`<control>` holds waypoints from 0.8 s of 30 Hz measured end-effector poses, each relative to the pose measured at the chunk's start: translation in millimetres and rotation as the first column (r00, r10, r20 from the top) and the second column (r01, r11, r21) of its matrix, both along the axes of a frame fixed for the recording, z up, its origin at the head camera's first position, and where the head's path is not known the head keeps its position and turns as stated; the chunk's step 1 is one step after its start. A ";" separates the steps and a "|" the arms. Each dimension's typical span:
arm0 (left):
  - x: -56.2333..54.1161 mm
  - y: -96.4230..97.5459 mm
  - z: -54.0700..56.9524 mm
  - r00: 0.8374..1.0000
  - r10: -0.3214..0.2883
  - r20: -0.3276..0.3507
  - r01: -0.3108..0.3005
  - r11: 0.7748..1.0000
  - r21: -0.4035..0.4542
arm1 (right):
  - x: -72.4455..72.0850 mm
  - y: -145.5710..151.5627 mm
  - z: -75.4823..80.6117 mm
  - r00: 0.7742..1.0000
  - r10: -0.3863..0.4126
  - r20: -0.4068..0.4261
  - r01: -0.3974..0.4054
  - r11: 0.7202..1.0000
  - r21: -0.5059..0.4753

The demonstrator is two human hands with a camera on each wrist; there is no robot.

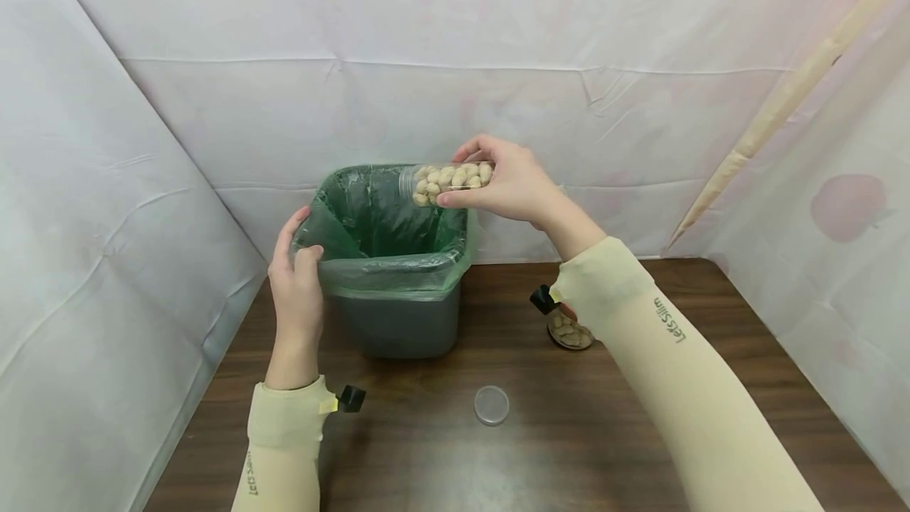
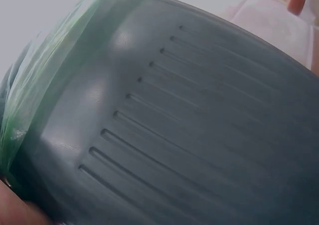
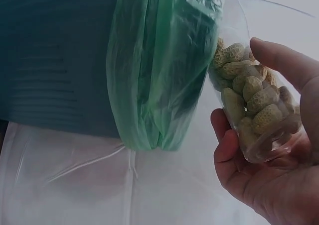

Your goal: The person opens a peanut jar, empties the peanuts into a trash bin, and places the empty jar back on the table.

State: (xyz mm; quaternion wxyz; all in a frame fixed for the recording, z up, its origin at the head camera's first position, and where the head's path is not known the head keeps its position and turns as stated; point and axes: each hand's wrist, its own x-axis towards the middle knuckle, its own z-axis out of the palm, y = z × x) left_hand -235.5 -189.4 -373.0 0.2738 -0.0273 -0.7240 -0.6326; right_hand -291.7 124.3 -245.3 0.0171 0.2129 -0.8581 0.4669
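In the head view my right hand point(image 1: 515, 184) grips a clear plastic jar point(image 1: 407, 184) of unshelled peanuts point(image 1: 455, 178). The jar lies nearly on its side, its mouth end pointing left over the trash bin's right part. In the right wrist view, thumb and fingers wrap the jar's base end, beside the green bag. The grey trash bin point(image 1: 401, 326) stands on the table, lined with a green plastic bag point(image 1: 387, 271) folded over its rim. My left hand point(image 1: 295, 283) holds the bin's left rim through the bag, thumb toward the front.
A round clear lid point(image 1: 491, 405) lies on the brown wooden table point(image 1: 398, 449) in front of the bin. A shallow dish point(image 1: 569, 346) with peanuts sits to the right, partly hidden by my right sleeve. White cloth walls point(image 1: 455, 38) close the back and sides.
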 end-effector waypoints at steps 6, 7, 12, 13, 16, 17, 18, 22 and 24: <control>-0.3 -0.7 0.8 1.000 -0.015 0.013 0.015 1.000 -0.014 | -1.1 -8.4 3.5 0.999 0.019 -0.026 -0.017 0.996 0.093; -0.3 -0.9 0.9 1.000 -0.011 0.014 0.012 1.000 -0.018 | -1.4 -9.6 4.1 0.999 0.020 -0.031 -0.016 0.994 0.111; -0.3 -0.5 0.8 1.000 -0.016 0.022 0.016 1.000 -0.014 | -4.8 -14.1 4.9 0.998 0.028 -0.051 -0.019 0.985 0.169; -0.3 0.0 0.8 1.000 -0.019 0.022 0.020 1.000 -0.011 | -5.5 -14.4 4.8 0.998 0.028 -0.054 -0.018 0.984 0.175; -0.5 2.1 0.9 0.999 -0.030 0.026 0.030 1.000 -0.002 | -7.7 -14.7 4.1 0.998 0.035 -0.057 -0.024 0.982 0.187; -0.7 2.9 1.0 0.999 -0.033 0.026 0.033 0.999 0.000 | -8.4 -14.6 3.9 0.998 0.037 -0.059 -0.026 0.981 0.191; -0.9 3.9 1.1 0.999 -0.037 0.026 0.037 0.999 0.001 | -8.9 -14.6 3.5 0.997 0.040 -0.064 -0.027 0.980 0.198; -2.3 7.2 0.7 0.999 -0.041 0.019 0.041 0.999 -0.005 | -9.7 -14.1 2.6 0.996 0.050 -0.074 -0.033 0.977 0.212; -2.7 8.2 0.6 0.999 -0.042 0.012 0.042 0.999 -0.007 | -9.8 -14.1 2.6 0.996 0.052 -0.078 -0.035 0.976 0.217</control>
